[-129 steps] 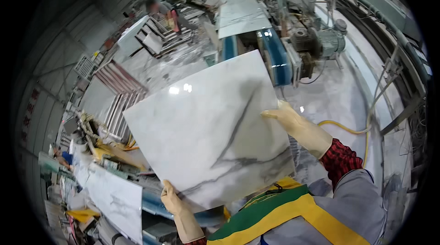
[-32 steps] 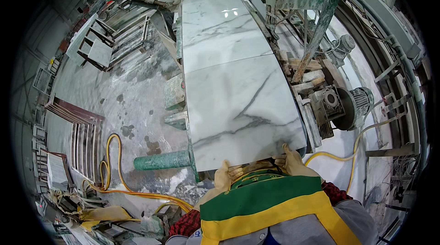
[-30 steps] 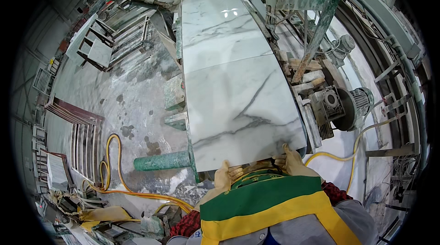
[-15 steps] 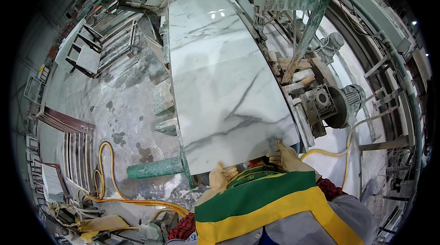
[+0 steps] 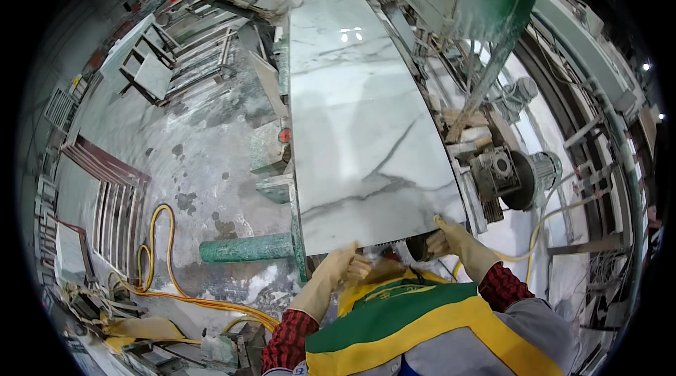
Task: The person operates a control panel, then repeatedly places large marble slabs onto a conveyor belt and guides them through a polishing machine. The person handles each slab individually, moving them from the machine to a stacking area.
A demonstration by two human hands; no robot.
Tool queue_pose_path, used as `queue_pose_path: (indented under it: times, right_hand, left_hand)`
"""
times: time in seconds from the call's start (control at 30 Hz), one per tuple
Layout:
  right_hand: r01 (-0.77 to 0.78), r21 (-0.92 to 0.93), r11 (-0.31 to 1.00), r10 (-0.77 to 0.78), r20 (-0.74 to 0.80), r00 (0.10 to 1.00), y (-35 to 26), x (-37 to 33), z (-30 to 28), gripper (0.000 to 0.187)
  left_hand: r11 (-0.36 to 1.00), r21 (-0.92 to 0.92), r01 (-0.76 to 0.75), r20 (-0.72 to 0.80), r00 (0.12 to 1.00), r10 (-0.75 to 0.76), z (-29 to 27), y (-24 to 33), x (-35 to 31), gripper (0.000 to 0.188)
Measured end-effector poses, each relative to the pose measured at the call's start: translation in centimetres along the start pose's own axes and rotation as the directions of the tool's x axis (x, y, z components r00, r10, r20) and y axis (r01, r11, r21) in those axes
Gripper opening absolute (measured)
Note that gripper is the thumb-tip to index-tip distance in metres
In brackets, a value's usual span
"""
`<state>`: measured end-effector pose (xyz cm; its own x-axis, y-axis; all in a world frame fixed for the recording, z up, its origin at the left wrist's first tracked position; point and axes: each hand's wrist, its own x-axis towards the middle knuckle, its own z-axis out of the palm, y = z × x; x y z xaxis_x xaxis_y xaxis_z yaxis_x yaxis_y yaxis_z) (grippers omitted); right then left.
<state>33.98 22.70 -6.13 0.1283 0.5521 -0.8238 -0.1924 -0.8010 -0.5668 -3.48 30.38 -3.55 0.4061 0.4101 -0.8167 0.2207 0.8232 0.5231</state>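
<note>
White slab [image 5: 373, 179]: left hand [image 5: 341, 265], right hand [image 5: 455, 241] half-open at edge.

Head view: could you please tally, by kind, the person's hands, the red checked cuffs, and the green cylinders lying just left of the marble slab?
Hands: 2, the left hand and the right hand
Red checked cuffs: 2, the left cuff and the right cuff
Green cylinder: 1
Total: 5

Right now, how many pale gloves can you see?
2: your left glove and your right glove, both by the near edge of the white slab. Others may be hidden farther off.
</note>
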Motion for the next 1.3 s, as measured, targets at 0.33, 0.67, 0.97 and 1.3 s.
queue_pose_path:
  times: [0.33,0.67,0.97,1.3]
  right_hand:
    - [0.825,-0.543,-0.156,-0.783,0.577,0.232,-8.8,-2.3,10.9,0.040]
    - [0.713,-0.199,-0.673,-0.478,0.852,-0.214,-6.8,4.4,22.8,0.056]
    - [0.764,-0.480,-0.430,-0.373,0.866,0.334,-9.0,2.2,15.3,0.051]
    - [0.703,-0.256,-0.664,-0.428,0.900,-0.077,-8.5,17.5,-6.9,0.050]
  left_hand:
    - [0.953,-0.242,-0.185,0.000,0.982,0.190,0.8,-9.5,-2.4,0.075]
    - [0.715,-0.641,-0.278,-0.574,0.793,-0.206,9.2,-30.5,-9.8,0.071]
    - [0.723,-0.622,-0.301,-0.633,0.737,-0.237,24.7,-35.4,-10.0,0.060]
    - [0.413,-0.677,-0.609,-0.736,0.545,-0.403,36.3,-52.8,-11.6,0.053]
